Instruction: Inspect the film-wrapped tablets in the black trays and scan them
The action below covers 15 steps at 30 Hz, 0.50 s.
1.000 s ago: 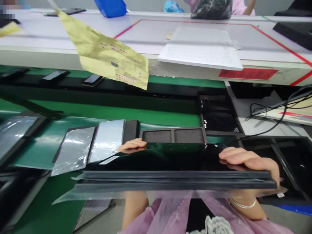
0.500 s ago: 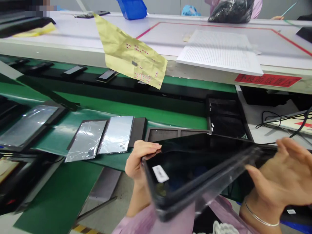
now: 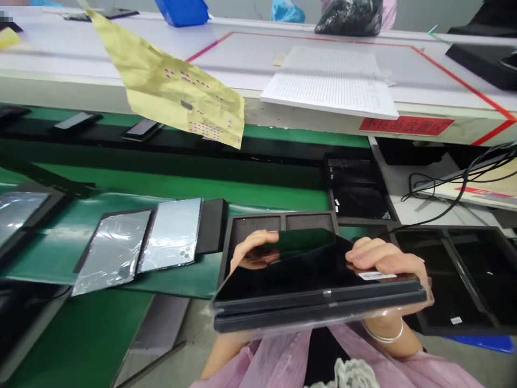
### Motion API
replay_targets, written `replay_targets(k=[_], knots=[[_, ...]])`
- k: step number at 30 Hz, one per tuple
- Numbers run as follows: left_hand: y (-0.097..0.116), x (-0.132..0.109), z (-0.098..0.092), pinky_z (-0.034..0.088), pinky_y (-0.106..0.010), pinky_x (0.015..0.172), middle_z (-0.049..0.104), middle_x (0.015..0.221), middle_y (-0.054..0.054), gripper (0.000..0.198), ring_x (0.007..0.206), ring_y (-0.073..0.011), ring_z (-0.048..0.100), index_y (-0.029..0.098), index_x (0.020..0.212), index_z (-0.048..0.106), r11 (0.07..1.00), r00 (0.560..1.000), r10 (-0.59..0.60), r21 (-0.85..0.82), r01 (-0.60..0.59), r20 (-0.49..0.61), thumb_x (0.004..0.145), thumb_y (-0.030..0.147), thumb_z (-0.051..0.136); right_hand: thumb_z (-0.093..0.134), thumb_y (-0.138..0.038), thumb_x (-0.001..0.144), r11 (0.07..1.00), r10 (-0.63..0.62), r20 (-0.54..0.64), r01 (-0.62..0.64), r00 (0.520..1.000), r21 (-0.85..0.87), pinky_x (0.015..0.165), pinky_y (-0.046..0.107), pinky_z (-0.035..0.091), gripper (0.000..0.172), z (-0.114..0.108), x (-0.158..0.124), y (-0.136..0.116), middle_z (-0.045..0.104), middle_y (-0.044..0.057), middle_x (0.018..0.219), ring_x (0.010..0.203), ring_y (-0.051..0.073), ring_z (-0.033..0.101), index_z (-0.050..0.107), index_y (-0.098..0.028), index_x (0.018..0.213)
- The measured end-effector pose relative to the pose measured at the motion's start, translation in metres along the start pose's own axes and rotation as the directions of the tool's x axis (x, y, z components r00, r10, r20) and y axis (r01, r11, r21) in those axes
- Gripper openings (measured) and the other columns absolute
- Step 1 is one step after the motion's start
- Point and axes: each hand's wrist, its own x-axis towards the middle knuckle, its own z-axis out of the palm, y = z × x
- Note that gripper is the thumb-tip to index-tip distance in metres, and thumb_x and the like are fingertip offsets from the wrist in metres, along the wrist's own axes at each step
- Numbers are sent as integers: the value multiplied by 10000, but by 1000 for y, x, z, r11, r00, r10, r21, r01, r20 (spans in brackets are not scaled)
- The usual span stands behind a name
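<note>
Two dark tablets (image 3: 307, 269), one stacked on the other, are held level in front of my body. The top one has a glossy black screen that reflects fingers, and a white label near its right end. Clear plastic film shows along the front edge of the lower one. My left hand (image 3: 252, 245) is closed round the left end, fingers over the far edge. My right hand (image 3: 388, 258) grips the right end, fingers over the top by the label. Just beyond and below the tablets lies a dark divided tray (image 3: 278, 217), partly hidden by them.
Silver tablets in film (image 3: 172, 234) lie on the green surface at left. Trays of black-screened tablets (image 3: 452, 291) stand at right, near loose black cables (image 3: 464, 178). A yellow sheet (image 3: 186, 97) hangs off the white shelf (image 3: 258, 105); a paper stack (image 3: 331, 81) overhangs its edge.
The stacked tablets have turned from tilted to roughly level. My right hand, spread beside their right end before, now grips that end. The view has shifted to the right.
</note>
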Motion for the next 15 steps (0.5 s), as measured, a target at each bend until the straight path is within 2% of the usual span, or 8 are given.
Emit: replay_targets(k=[3, 6, 10, 13, 15], knots=[[-4, -3, 1, 552, -411, 755, 719, 841, -51, 211, 813, -236, 667, 252, 859, 658, 988, 985, 139, -86, -130, 98, 865, 447, 576, 650, -312, 835, 999, 41, 4, -42, 999, 16, 579, 342, 472, 194, -1, -3, -2, 691, 6, 810, 727, 193, 658, 627, -178, 973], [-11, -4, -1, 566, -350, 667, 730, 834, -53, 121, 743, -210, 675, 243, 931, 668, 952, 949, 298, -112, -286, 105, 851, 326, 632, 578, -310, 886, 998, 48, -43, -47, 998, 31, 565, 336, 457, 159, -1, -1, -1, 686, 4, 786, 686, 177, 644, 626, -171, 945], [-12, -2, -1, 579, -317, 634, 736, 851, -62, 114, 746, -205, 687, 234, 962, 659, 937, 918, 348, -50, -345, 189, 854, 222, 623, 455, -239, 933, 995, 75, -97, -69, 992, 69, 549, 327, 447, 197, -3, 2, 2, 675, 4, 728, 630, 160, 628, 626, -165, 867], [-2, 1, 1, 569, -291, 599, 728, 824, -74, 124, 728, -196, 683, 213, 952, 652, 923, 910, 384, -30, -384, 154, 900, 269, 555, 600, -197, 835, 994, 107, -104, -109, 989, -15, 619, 358, 494, 65, -12, 2, 1, 668, 3, 761, 689, 183, 650, 622, -178, 894], [10, 4, 2, 560, -284, 602, 720, 800, -73, 163, 717, -186, 678, 196, 940, 639, 900, 891, 423, 38, -435, 166, 926, 289, 507, 766, -154, 668, 969, 85, -131, -112, 988, -219, 759, 431, 526, 362, -21, 0, -2, 673, 7, 897, 879, 240, 666, 607, -227, 986]])
